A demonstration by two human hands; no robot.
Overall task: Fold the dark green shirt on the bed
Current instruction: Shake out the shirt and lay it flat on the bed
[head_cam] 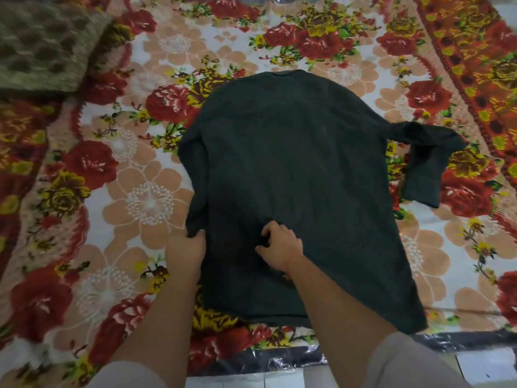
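Lying spread on the floral blanket [145,197] that covers the bed, the dark green shirt [293,169] faces down with its collar end away from the person and its hem nearest them. That layout suits folding: the broad back panel is flat, so the sides can be turned inward over it.

The left hand [186,247] pinches the shirt's left edge low down, thumb on top and fingers under the cloth, apparently to carry that side across or to keep an already turned edge from slipping. The right hand [281,246] presses down on the lower middle of the panel, its fingers curled into a small bunch of fabric; it seems to anchor the cloth while the other hand works.

On the right, one sleeve [425,161] trails out bent over the blanket, well clear of both hands, so that side looks unfolded. The left sleeve is not visible; probably it is tucked under.

A brown patterned cushion [42,43] sits at the far left corner, apart from the shirt.

No brand, label or readable writing shows anywhere on the shirt or bedding.
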